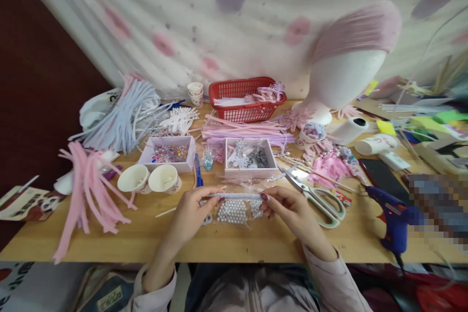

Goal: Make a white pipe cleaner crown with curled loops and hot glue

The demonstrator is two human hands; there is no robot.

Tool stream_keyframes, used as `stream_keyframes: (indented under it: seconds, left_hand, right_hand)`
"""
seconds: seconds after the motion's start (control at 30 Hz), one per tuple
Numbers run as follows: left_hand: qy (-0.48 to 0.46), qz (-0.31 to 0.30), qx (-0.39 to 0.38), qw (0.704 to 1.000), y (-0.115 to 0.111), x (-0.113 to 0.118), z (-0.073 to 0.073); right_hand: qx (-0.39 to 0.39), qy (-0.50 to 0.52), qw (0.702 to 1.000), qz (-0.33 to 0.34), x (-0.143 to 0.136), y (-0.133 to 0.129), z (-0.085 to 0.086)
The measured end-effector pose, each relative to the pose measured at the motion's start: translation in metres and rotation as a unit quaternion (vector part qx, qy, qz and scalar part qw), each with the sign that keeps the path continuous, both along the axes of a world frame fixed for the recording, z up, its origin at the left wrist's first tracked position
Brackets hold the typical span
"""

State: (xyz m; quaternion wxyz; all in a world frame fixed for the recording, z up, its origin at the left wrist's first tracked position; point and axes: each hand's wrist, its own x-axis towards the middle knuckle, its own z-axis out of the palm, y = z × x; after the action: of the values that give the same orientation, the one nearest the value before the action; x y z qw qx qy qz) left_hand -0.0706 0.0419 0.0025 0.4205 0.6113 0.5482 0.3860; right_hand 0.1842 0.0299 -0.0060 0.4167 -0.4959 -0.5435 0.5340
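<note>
Between my two hands a pale bluish-white pipe cleaner [239, 196] is held level, one end in each hand. My left hand [199, 207] pinches its left end, and my right hand [281, 204] pinches the right end. Directly below it lies a clear bag of pearl beads [232, 213]. Small silvery pieces [255, 207] in clear plastic show beside my right fingertips. Close to my left fingers is a small grey ring-shaped piece [207, 219]. Large scissors [321, 202] rest to the right of my right hand.
Behind my hands stand two trays, one with colourful gems [146, 156] and one with silvery charms [252, 173]. Paper cups [164, 179] and pink pipe cleaners [87, 190] are left. A blue glue gun [395, 219] is right. Further back are a red basket [219, 88] and a mannequin head [345, 75].
</note>
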Motion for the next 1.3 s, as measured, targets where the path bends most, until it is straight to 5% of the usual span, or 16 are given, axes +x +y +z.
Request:
stream_keyframes:
  seconds: [0.13,0.33,0.57,1.3]
  left_hand:
    - [-0.143,0.071,-0.057,0.986,-0.008,0.013,-0.005]
    - [-0.294,0.200,-0.051,0.933,-0.019,0.039,-0.016]
    - [-0.250,0.257,0.047,0.932,-0.022,0.042,-0.006]
    - [-0.306,0.334,-0.008,0.892,-0.016,0.030,-0.021]
  right_hand:
    - [-0.102,0.124,0.985,-0.055,-0.011,-0.003,0.001]
    - [-0.138,0.209,0.965,-0.077,-0.024,-0.009,0.000]
    - [-0.140,0.184,0.970,-0.071,-0.025,-0.016,0.003]
    - [-0.059,0.173,0.981,-0.064,-0.031,-0.021,-0.010]
